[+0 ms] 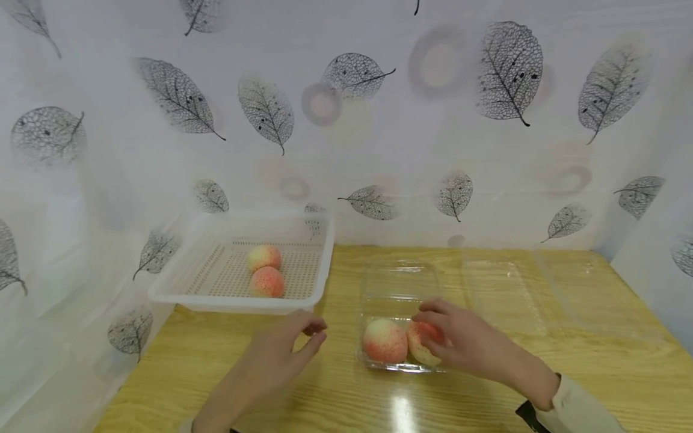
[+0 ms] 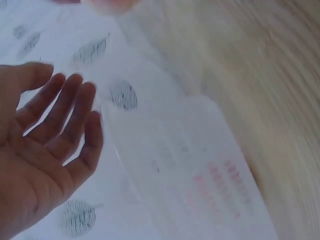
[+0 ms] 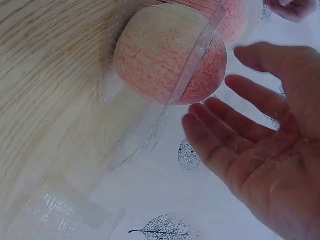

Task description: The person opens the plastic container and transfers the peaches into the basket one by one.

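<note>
Two peaches (image 1: 385,341) sit side by side in the box (image 1: 400,365), the right hand (image 1: 462,340) just beside one with fingers loosely parted, the left hand (image 1: 276,355) empty and loosely curved near the basket (image 1: 233,302); right fingers should, in judgement, clear the rim (image 3: 195,57) without snagging.

near clamshell box (image 1: 390,299): clear glossy plastic | peaches (image 1: 385,341): matt | left basket (image 1: 233,302): smooth plastic | tabletop (image 1: 335,397): glossy, wood-grained | far curtain (image 1: 379,150): smooth, plastic-looking

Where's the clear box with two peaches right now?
In the head view, the clear box sits on the table just right of centre, right of the white basket, with the right hand at its right side.
</note>
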The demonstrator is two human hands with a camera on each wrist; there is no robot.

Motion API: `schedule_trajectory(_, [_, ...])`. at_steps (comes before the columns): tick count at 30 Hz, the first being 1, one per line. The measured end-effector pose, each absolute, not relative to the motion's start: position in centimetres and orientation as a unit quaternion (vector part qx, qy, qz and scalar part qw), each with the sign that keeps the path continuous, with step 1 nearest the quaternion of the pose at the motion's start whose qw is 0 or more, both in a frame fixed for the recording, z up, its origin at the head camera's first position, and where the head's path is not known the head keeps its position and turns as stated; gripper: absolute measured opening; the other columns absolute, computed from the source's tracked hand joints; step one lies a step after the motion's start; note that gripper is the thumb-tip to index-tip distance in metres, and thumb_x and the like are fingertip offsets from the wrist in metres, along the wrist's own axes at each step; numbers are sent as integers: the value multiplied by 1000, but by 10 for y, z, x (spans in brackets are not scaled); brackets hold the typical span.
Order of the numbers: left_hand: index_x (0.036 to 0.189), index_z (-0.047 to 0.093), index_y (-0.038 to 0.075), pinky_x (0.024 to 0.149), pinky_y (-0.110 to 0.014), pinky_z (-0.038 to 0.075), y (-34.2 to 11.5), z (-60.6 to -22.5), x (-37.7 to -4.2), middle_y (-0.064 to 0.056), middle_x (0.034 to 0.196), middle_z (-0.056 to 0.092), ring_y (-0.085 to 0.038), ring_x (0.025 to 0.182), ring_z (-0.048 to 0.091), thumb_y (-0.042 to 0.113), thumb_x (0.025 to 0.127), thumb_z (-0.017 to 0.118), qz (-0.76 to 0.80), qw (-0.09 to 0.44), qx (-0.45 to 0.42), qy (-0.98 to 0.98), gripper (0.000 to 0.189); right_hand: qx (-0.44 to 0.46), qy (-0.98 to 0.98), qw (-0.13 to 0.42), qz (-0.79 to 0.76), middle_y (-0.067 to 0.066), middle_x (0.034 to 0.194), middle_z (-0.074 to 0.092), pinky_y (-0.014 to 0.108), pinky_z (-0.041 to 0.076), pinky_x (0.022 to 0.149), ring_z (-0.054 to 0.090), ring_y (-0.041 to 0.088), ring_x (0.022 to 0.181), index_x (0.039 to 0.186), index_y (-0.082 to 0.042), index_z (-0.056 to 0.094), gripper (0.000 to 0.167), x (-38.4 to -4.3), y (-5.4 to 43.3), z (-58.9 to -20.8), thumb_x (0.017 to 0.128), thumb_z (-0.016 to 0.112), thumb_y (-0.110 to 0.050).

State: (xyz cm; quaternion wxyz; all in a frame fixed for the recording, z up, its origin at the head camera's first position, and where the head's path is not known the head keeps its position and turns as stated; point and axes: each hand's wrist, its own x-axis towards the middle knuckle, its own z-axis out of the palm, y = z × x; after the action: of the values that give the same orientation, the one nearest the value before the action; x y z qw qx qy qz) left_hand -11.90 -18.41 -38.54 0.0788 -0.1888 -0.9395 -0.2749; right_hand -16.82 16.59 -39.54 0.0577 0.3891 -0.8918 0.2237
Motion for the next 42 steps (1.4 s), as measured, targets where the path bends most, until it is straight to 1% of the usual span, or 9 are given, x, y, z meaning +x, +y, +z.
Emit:
schedule_trajectory(4, [103,71,24,75,-25,58,-211,-377,-122,17,99,67,-1,92,65,16,91,77,-225,233,-199,-925,15,391,-899,28,196,17,128,65,27,58,73,66,8,85,125,-9,70,40,-167,166,-399,87,79,-17])
schedule_trajectory(8, [99,73,16,70,-39,56,-240,-373,-130,2,96,70,-19,89,67,12,82,84,-172,332,-177,-910,21,388,-904,15,180,18,127,65,33,60,77,71,21,95,127,-8,69,48,-169,163,-400,81,83,-18])
schedule_trajectory(11, [99,74,14,66,-53,51,-256,-373,-133,-7,97,70,-35,90,66,16,81,86,-129,334,-141,-923,21,388,-905,7,173,19,127,66,37,61,79,71,27,98,126,-8,69,52,-171,162,-397,78,85,-18])
schedule_trajectory(15, [99,73,17,66,-62,48,-267,-378,-132,-8,101,71,-42,93,65,27,85,82,-86,292,-95,-948,19,389,-906,-5,168,16,123,66,38,60,79,70,27,97,127,-8,69,58,-173,159,-396,73,88,-17])
schedule_trajectory(22, [101,71,15,69,-65,48,-273,-389,-138,-12,104,69,-44,95,63,33,91,77,-76,287,-87,-951,21,396,-905,-27,152,11,118,67,33,57,74,68,24,95,127,-8,69,62,-179,151,-393,67,85,-10])
schedule_trajectory(29, [107,70,14,71,-65,50,-279,-402,-149,-16,106,69,-48,96,63,42,88,77,-48,312,-94,-944,35,399,-906,-44,138,8,112,68,32,56,72,65,18,88,125,-8,69,62,-185,148,-389,66,87,-12])
schedule_trajectory(34, [105,69,13,70,-63,52,-284,-406,-151,-16,104,69,-48,91,64,43,87,76,-47,332,-116,-935,36,387,-909,-59,141,11,116,67,35,57,75,66,20,91,127,-8,69,62,-187,149,-388,67,86,-12])
schedule_trajectory(37, [104,69,12,70,-62,53,-287,-408,-155,-17,101,69,-46,86,65,49,92,69,-55,353,-147,-922,40,376,-912,-70,147,12,119,66,36,58,76,67,22,93,129,-7,68,64,-187,149,-389,68,87,-12])
schedule_trajectory(42, [99,69,9,70,-61,53,-292,-412,-160,-17,95,70,-45,81,66,66,101,41,-58,392,-182,-900,64,374,-912,-71,154,13,120,65,37,58,77,66,22,95,130,-9,67,65,-187,150,-389,69,88,-12])
